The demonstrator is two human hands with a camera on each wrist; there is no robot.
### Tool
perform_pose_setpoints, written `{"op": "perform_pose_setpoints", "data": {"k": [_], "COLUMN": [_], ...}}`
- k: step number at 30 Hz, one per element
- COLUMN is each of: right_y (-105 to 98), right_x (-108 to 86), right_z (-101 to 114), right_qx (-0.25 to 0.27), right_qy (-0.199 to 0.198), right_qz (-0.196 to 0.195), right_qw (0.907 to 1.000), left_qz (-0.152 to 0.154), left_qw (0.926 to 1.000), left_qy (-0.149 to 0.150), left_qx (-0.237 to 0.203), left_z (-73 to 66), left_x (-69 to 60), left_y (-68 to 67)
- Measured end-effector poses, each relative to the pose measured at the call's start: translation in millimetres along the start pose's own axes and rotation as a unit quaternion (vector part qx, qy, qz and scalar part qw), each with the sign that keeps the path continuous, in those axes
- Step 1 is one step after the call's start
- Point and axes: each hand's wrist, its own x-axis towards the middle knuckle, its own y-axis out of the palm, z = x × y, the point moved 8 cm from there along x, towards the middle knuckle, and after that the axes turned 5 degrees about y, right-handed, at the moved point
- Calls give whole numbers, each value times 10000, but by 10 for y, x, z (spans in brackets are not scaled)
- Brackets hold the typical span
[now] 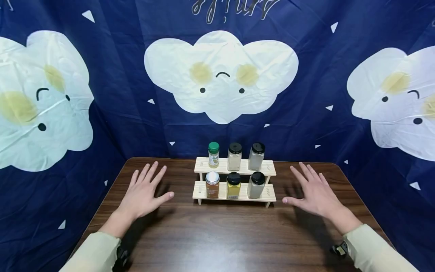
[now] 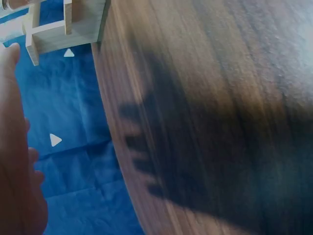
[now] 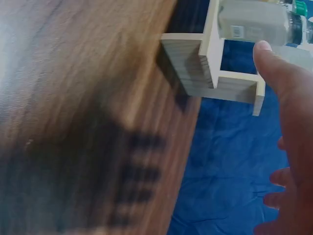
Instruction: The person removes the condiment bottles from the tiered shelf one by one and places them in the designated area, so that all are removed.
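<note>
Left hand [image 1: 144, 192]: fingers spread, palm down, nothing held, raised over the left side of the table [image 1: 221, 234]; right hand [image 1: 314, 192]: likewise spread, nothing held, over the right side. Thumbs point inward; both hands cast shadows on the dark wood-grain top. Pale sleeves [image 1: 93, 253] end at the wrists. Between the hands, apart from both, stands a two-step wooden rack [image 1: 270, 193] near the table's far edge, carrying six upright jars. Near step, left to right: white-capped reddish-brown jar [image 1: 212, 189], black-capped yellow jar [image 1: 233, 190], black-capped greyish jar [image 1: 256, 189]. Far step, left to right: green-capped jar [image 1: 213, 158] with a printed label, smaller than its neighbours; black-capped cream jar [image 1: 234, 160]; black-capped pale grey jar [image 1: 256, 160]. Beyond and to both sides hangs dark blue cloth [image 1: 319, 71] printed with small white triangles and large white clouds [image 1: 222, 104], whose faces appear upside down.
</note>
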Motion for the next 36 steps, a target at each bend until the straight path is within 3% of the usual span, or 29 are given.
{"op": "perform_pose_setpoints", "data": {"k": [5,10,16,22,26,31,36], "right_y": [-242,-365,-429,-487,-503,-481,-426], "right_x": [73,160,288,456,566,695,807], "right_z": [84,128,189,321,408,460,499], "right_qx": [289,478,810,1209,1579,2258,2991], "right_qy": [-217,-49,69,-133,-179,-160,-43], "right_qz": [-447,-262,66,-129,-151,-56,274], "right_qw": [9983,9985,9967,9925,9872,9740,9538], "left_qz": [-109,-64,61,211,205,239,302], "left_qw": [9999,9988,9916,9825,9787,9669,9450], "left_qy": [-17,-252,-514,-740,-740,-812,-1077], "left_qx": [-41,-411,-1188,-1696,-1907,-2408,-3075], "left_z": [-53,-78,-116,-176,-243,-334,-396], "left_x": [44,69,112,163,186,231,300], "left_y": [-72,-64,22,144,230,326,419]}}
